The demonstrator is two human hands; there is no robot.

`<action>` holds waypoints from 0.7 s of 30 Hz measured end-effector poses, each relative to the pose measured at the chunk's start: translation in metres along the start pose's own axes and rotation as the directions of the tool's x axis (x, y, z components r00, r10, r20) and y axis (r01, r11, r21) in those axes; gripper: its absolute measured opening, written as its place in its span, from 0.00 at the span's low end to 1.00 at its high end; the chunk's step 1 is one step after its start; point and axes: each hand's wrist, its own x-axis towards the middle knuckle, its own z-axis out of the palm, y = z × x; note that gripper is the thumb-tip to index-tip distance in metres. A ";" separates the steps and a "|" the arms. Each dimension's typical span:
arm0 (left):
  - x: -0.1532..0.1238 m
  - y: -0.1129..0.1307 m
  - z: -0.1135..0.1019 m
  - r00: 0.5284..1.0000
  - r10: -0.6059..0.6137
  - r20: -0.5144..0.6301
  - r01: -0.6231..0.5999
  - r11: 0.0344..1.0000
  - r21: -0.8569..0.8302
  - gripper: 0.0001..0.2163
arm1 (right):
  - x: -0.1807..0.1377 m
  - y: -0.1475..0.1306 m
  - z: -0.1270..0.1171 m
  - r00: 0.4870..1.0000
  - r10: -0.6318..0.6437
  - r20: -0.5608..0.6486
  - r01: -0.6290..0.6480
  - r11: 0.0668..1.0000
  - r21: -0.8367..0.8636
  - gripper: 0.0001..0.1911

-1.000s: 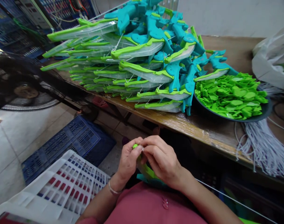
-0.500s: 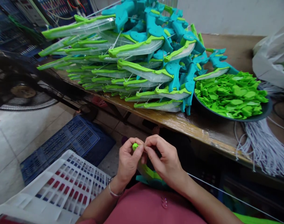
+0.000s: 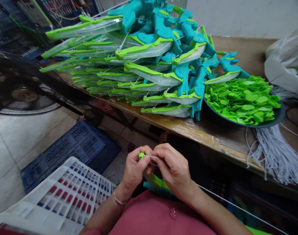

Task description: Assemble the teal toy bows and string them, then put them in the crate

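My left hand [image 3: 136, 169] is closed around the end of a toy bow, whose bright green tip [image 3: 141, 155] pokes out between thumb and forefinger. Below the hands, part of the bow's teal body [image 3: 151, 186] shows against the pink shirt; the rest is hidden. My right hand [image 3: 173, 169] pinches a thin white string [image 3: 151, 159] right beside that tip, and the fingertips of both hands almost meet. A length of white string [image 3: 222, 197] runs from behind my right forearm toward the lower right.
Stacked toy bows [image 3: 149, 78] cover the bench [image 3: 212, 140]. A dark bowl [image 3: 281, 114] of green plastic pieces and a bundle of white strings [image 3: 278, 153] lie to their right. A white crate [image 3: 73, 192], blue crate [image 3: 65, 153] and fan [image 3: 24, 94] stand at left.
My right fingers have shifted slightly and curled more. A small bit of white string now shows between the fingertips. My left hand keeps its hold on the bow tip.
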 end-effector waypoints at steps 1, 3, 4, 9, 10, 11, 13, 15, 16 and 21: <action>0.000 0.000 0.001 1.000 0.005 0.001 -0.005 1.000 -0.010 0.09 | -0.001 0.001 0.001 1.000 -0.013 -0.007 0.013 1.000 -0.018 0.07; 0.001 0.001 0.002 1.000 0.010 -0.005 -0.011 1.000 -0.022 0.09 | -0.003 0.003 0.004 0.999 -0.041 -0.027 0.039 0.997 -0.060 0.07; 0.002 0.001 0.002 1.000 0.010 -0.009 -0.010 1.000 -0.026 0.09 | -0.004 0.004 0.006 0.998 -0.056 -0.036 0.053 0.995 -0.086 0.07; 0.003 0.003 0.005 1.000 -0.001 -0.015 0.000 0.999 -0.043 0.10 | -0.006 0.004 0.007 0.999 -0.017 -0.042 0.015 0.998 -0.065 0.08; 0.003 0.003 0.005 1.000 0.005 -0.014 -0.006 0.999 -0.049 0.10 | -0.006 0.002 0.007 0.999 0.029 -0.040 -0.030 0.999 -0.024 0.08; 0.003 0.002 0.005 1.000 0.013 -0.011 -0.014 0.998 -0.054 0.10 | -0.005 0.001 0.005 0.996 0.077 -0.041 -0.076 0.997 0.016 0.08; 0.004 0.001 0.004 1.000 0.028 -0.007 -0.028 0.998 -0.056 0.10 | -0.005 -0.002 0.003 0.988 0.150 -0.043 -0.147 0.986 0.077 0.09; 0.004 0.000 0.004 0.999 0.039 -0.006 -0.039 0.998 -0.049 0.11 | -0.006 -0.003 0.001 0.983 0.178 -0.045 -0.172 0.978 0.120 0.09; 0.004 -0.001 0.004 0.999 0.040 -0.006 -0.041 0.998 -0.044 0.11 | -0.006 -0.003 0.001 0.982 0.184 -0.046 -0.177 0.975 0.136 0.09; 0.005 -0.001 0.003 0.999 0.048 -0.013 -0.048 0.999 -0.023 0.10 | -0.006 -0.001 -0.001 0.986 0.165 -0.040 -0.158 0.979 0.130 0.04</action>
